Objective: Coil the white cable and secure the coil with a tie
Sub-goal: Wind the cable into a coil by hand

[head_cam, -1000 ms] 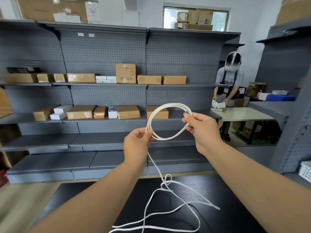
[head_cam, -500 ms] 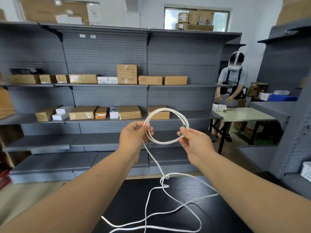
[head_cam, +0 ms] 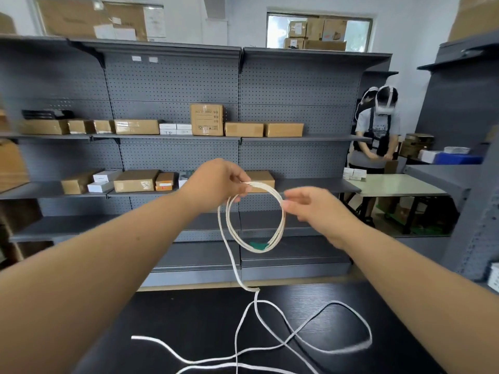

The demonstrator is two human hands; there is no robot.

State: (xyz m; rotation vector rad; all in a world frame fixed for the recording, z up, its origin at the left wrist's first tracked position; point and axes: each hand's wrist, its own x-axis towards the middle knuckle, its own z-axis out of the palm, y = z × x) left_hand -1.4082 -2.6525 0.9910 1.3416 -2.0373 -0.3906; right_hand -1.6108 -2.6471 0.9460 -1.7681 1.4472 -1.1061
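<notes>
The white cable (head_cam: 280,228) forms a small coil of several loops that hangs in the air in front of me. My left hand (head_cam: 216,182) pinches the coil at its top. The blurred fingertips of my right hand (head_cam: 316,209) close on the coil's right side. A green piece (head_cam: 255,245) sits at the bottom of the coil. From the coil's left side a strand drops to the black table (head_cam: 189,314). The loose remainder of the cable (head_cam: 334,349) lies there in wide bends.
Grey pegboard shelving (head_cam: 172,85) with several cardboard boxes (head_cam: 206,120) fills the wall beyond the table. At the right, another person (head_cam: 378,136) wearing a headset stands at a pale table (head_cam: 391,184). A grey shelf unit (head_cam: 475,211) stands close on my right.
My left hand rose to the top of the coil, which now hangs downward. The green piece swung from the right side to the bottom. My right hand slid lower along the coil's right side.
</notes>
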